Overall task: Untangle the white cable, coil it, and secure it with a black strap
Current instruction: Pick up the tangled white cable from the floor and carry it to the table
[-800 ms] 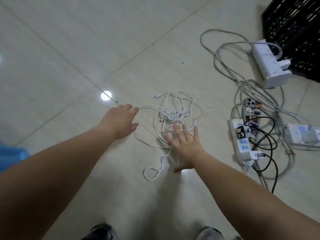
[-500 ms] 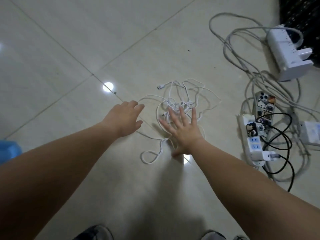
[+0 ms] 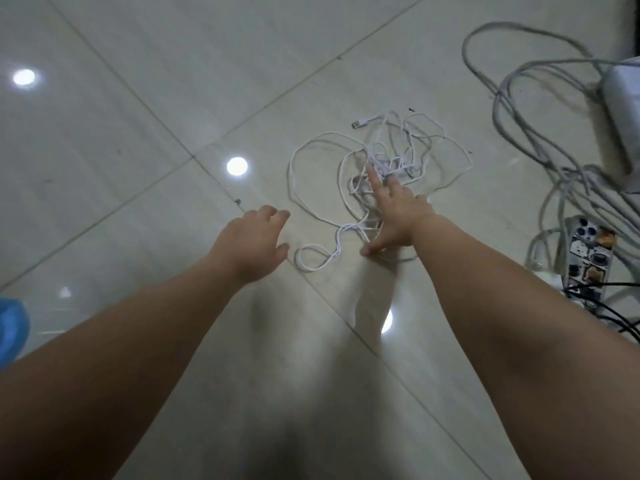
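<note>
The tiled floor (image 3: 173, 98) carries the white cable (image 3: 398, 162), a loose tangle knotted at its middle; untangling looks barely begun, and no black strap shows; the right hand (image 3: 398, 209) lies spread over the tangle, fingertips (image 3: 374, 178) at the knot, gripping nothing; the left hand (image 3: 252, 244) hovers relaxed and empty just beside the outer loop; next, likely, pinch the free plug (image 3: 360, 123) and work it back through the knot.

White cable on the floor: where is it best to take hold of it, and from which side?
Probably pinch the plug at the far end of the white cable, coming from above and the left: it lies free outside the knot, pointing left.
</note>
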Motion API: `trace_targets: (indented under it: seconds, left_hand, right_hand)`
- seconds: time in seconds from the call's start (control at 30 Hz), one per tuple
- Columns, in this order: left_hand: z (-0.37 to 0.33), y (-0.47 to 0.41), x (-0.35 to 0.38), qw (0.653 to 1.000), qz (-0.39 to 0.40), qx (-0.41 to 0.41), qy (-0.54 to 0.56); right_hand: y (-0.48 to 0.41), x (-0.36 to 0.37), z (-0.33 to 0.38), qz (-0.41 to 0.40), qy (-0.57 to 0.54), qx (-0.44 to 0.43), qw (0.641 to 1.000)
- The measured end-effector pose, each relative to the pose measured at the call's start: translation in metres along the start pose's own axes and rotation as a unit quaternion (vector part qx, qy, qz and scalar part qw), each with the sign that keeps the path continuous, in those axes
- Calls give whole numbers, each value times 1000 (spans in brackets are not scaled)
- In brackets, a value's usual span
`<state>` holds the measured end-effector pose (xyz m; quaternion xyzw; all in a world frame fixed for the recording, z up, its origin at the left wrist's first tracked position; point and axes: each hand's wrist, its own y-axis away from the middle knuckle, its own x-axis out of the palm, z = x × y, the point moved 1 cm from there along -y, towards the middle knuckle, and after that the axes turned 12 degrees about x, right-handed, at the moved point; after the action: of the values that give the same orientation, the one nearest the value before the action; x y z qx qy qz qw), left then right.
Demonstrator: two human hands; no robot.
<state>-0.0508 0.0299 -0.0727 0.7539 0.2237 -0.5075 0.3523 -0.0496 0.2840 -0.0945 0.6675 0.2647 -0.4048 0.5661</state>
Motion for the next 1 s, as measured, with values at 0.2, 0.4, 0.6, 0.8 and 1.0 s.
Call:
trace_targets:
  seconds: [0.2, 0.4, 0.6, 0.8, 1.0]
  left_hand:
    - [-2, -11, 10, 1000, 5, 6, 14]
    - [-1, -10, 13, 1000, 10, 9, 15]
    - [1, -7, 10, 1000, -3, 9, 15]
    - [6, 6, 8, 1000, 5, 4, 13]
    - [9, 20, 2, 1000, 19, 6, -8]
  right_hand:
    - [-21, 0, -3, -40, -43, 58, 997]
    - [-15, -8, 3, -109, 72, 71, 989]
    - [-7, -13, 13, -161, 187, -40, 968]
    - [3, 5, 14, 28, 67, -101, 992]
    - [27, 25, 26, -12, 7, -74, 997]
